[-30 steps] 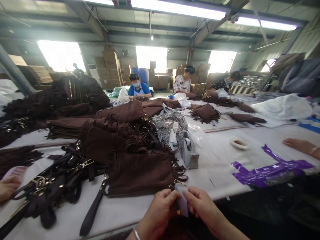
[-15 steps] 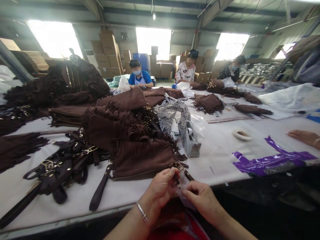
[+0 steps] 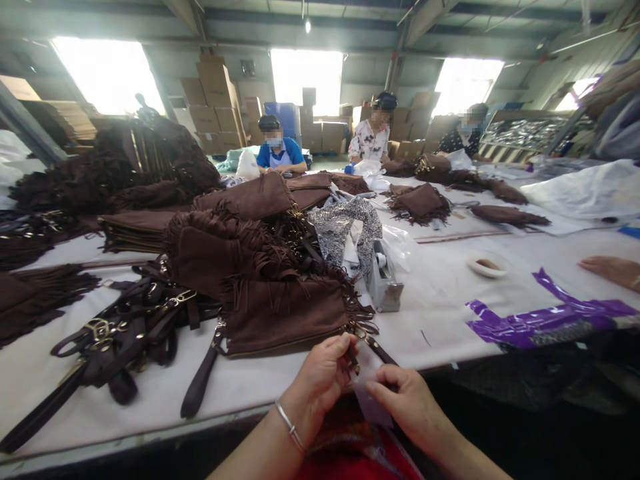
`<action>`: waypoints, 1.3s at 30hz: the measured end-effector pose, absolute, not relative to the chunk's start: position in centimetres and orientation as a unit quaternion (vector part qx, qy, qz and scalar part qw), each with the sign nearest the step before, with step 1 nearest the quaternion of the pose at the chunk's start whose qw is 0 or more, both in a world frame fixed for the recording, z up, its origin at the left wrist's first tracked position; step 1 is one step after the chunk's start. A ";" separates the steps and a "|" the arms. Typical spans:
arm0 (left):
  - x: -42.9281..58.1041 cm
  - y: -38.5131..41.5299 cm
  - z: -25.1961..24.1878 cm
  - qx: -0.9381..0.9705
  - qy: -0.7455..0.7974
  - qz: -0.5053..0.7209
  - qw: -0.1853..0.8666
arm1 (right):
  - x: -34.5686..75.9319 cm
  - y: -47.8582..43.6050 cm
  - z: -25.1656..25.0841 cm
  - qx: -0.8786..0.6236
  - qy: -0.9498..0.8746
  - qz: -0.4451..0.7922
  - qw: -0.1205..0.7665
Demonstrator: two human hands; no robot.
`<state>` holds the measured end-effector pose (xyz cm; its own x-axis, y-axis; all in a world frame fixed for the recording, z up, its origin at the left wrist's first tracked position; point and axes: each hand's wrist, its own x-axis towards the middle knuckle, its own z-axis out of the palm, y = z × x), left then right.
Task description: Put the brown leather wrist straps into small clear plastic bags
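Observation:
My left hand [image 3: 323, 377], a bangle on its wrist, is closed at the table's front edge. Its thumb and fingers pinch a small dark strap-like piece [image 3: 354, 363] with a bit of metal, partly hidden by the fingers. A thin translucent white sheet [image 3: 371, 395] hangs between the hands, pinched along one side by my right hand [image 3: 413, 403]. Just beyond the fingers lies a brown fringed pouch [image 3: 287, 313] with a zipped edge. One dark wrist strap [image 3: 204, 370] is clipped at its left corner, another strap [image 3: 377, 348] at its right.
Dark straps with gold buckles [image 3: 113, 343] lie tangled on the left, before piled brown pouches [image 3: 225, 257]. A tape dispenser [image 3: 386, 287], a tape roll [image 3: 486, 265] and purple plastic [image 3: 545, 320] lie rightward. A co-worker's hand [image 3: 610, 270] rests at far right; several people sit opposite.
The white sheet now hangs flatter and shows more of its surface below the fingers. More of the dark piece's metal shows. Both hands stay in nearly the same place.

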<state>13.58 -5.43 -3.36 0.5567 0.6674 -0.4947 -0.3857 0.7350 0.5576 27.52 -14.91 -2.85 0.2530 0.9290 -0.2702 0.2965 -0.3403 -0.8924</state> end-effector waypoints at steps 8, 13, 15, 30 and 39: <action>13.7 -5.5 -3.3 0.189 0.345 0.309 0.866 | 27.3 -15.1 -2.1 -0.700 -0.416 0.442 0.376; 13.7 -5.6 -3.1 0.189 0.350 0.309 0.864 | 27.2 -15.4 -2.0 -0.694 -0.410 0.451 0.382; 13.7 -5.6 -3.0 0.192 0.352 0.310 0.862 | 27.2 -15.6 -2.3 -0.693 -0.409 0.453 0.383; 14.1 -5.9 -3.6 0.200 0.363 0.324 0.850 | 26.9 -15.7 -1.7 -0.685 -0.433 0.441 0.385; 14.2 -6.1 -3.6 0.207 0.378 0.321 0.843 | 27.6 -16.1 -2.4 -0.686 -0.454 0.423 0.380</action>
<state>14.23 -6.11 -3.61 0.5088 0.6980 -0.5038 -0.3850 0.7080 0.5921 27.61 -16.07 -2.38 0.2305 0.9441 -0.2356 0.3008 -0.2994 -0.9055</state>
